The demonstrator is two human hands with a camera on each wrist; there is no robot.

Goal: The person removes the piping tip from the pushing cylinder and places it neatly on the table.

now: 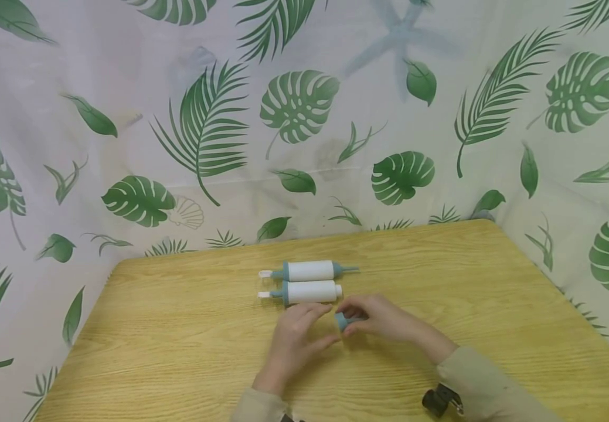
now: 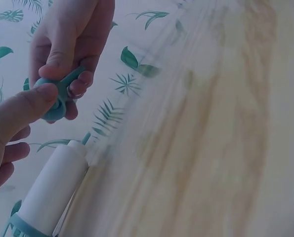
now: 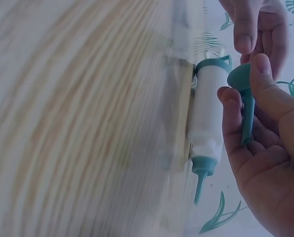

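Observation:
My right hand [image 1: 375,316] pinches a teal funnel-shaped nozzle [image 3: 239,78] between thumb and fingers, its narrow stem lying along the fingers and its wide end towards my left hand. My left hand [image 1: 296,337] is close by, thumb and fingers apart around the nozzle's wide end; in the left wrist view its thumb overlaps the nozzle, and contact is unclear. Just beyond the hands lie two white syringe-like tubes with teal collars and white-tipped plungers. The nearer tube [image 1: 310,292] ends in a bare white neck; the farther tube [image 1: 310,271] carries a teal nozzle.
The tubes lie side by side on a wood-grain table [image 1: 177,328]. Behind the table and at both sides hangs a pale curtain [image 1: 346,181] printed with green leaves. A small black device [image 1: 438,401] sits at the right sleeve.

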